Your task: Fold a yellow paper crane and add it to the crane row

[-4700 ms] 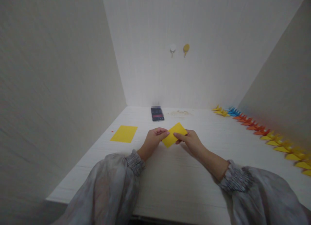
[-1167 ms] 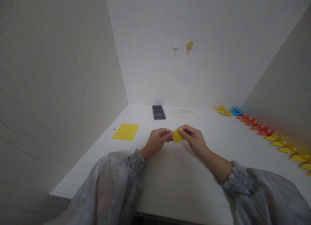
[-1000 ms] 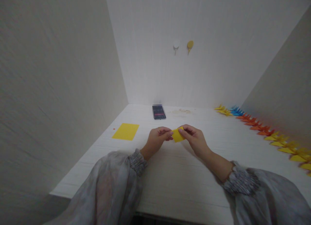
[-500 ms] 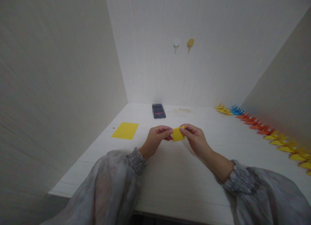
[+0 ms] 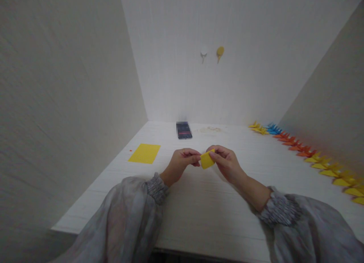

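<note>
A small folded piece of yellow paper (image 5: 207,161) is held up between my two hands, above the white table. My right hand (image 5: 225,159) pinches its upper right part, thumb in front and fingers behind. At the paper's left edge, the fingertips of my left hand (image 5: 184,160) are pinched together on it; a ring shows on one finger. A flat yellow paper sheet (image 5: 144,153) lies on the table to the left of my left hand.
A phone (image 5: 184,130) lies near the back wall. Along the right side runs a row of folded paper cranes (image 5: 305,152) in yellow, blue and orange. Two hooks (image 5: 220,52) are on the back wall. A tiny orange scrap (image 5: 131,150) lies beside the sheet.
The folded paper has tilted in my right hand, its lower edge swinging down. My left fingers have shifted slightly left, to its edge. The whole view has moved a little.
</note>
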Demonstrator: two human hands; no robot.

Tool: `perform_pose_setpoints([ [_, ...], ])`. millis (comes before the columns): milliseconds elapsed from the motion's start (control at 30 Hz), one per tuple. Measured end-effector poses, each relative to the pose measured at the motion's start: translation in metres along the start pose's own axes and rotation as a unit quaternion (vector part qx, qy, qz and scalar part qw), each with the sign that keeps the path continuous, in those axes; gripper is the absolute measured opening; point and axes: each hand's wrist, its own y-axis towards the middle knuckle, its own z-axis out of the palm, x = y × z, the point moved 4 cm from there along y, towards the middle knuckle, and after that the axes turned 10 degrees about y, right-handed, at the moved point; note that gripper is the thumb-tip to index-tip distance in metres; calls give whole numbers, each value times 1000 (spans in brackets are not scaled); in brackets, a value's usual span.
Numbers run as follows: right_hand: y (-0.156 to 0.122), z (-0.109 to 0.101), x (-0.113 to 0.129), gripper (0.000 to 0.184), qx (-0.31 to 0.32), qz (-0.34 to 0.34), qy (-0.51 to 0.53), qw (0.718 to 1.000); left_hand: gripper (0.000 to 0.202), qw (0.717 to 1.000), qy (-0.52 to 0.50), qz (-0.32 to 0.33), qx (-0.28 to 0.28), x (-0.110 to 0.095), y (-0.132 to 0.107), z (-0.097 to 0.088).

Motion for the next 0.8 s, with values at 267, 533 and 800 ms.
perform_pose_setpoints([
  [267,-3,4,0,8,24,38,3,999,19,1000,-3,-8,28,-1,-2,3],
  [533,-1,0,-3,10,7,39,-7,999,18,999,-5,8,35,-2,-2,3],
  [800,-1,0,-4,9,6,37,-3,999,19,999,-3,-10,34,-1,-2,3],
])
